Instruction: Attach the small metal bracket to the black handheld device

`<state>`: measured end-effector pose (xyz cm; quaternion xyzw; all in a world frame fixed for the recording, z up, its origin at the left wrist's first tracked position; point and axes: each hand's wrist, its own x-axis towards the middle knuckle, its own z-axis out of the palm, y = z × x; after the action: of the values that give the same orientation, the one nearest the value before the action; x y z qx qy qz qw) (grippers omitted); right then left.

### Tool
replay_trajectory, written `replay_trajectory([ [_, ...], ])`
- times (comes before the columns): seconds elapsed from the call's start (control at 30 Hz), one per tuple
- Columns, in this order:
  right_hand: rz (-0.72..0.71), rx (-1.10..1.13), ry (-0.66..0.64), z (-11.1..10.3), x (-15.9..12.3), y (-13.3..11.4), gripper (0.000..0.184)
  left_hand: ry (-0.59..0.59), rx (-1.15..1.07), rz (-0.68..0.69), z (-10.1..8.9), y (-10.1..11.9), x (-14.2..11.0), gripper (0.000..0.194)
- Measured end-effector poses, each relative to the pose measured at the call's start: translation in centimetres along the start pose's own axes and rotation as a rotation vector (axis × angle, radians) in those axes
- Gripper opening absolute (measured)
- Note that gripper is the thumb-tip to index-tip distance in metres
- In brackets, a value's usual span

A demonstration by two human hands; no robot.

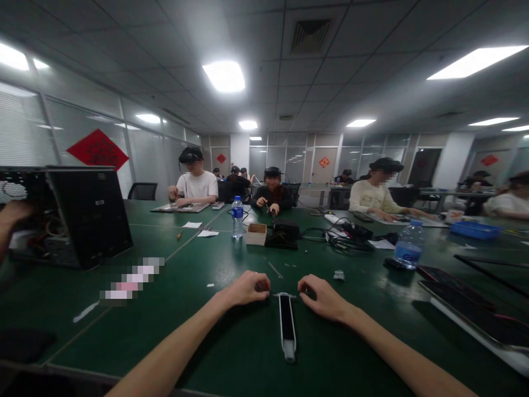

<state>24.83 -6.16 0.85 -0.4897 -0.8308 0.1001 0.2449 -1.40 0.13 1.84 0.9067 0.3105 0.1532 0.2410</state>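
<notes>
Under ceiling lights [225, 76], the green table [198, 353] carries, left to right, an open black computer case [99, 215], cut off at the left edge of view, a small bottle [237, 218], a box [256, 235] and a larger bottle [409, 245]. The left hand [249, 288] and right hand [317, 296], fingers partly curled, flank the far end of a white-edged dark strip [287, 322] on the table; I cannot tell whether either pinches its crosspiece [291, 296].
</notes>
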Motion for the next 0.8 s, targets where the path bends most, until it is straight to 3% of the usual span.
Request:
replay_trajectory([
  [0.3,-0.046,-0.021,-0.072,-0.5,-0.1,-1.1,0.012,-0.028,-0.008,0.025,0.4,0.8,0.1,0.020],
  [0.8,-0.098,-0.084,-0.063,0.1,0.2,-0.9,0.013,0.058,-0.023,0.046,1.8,0.3,0.6,0.016],
])
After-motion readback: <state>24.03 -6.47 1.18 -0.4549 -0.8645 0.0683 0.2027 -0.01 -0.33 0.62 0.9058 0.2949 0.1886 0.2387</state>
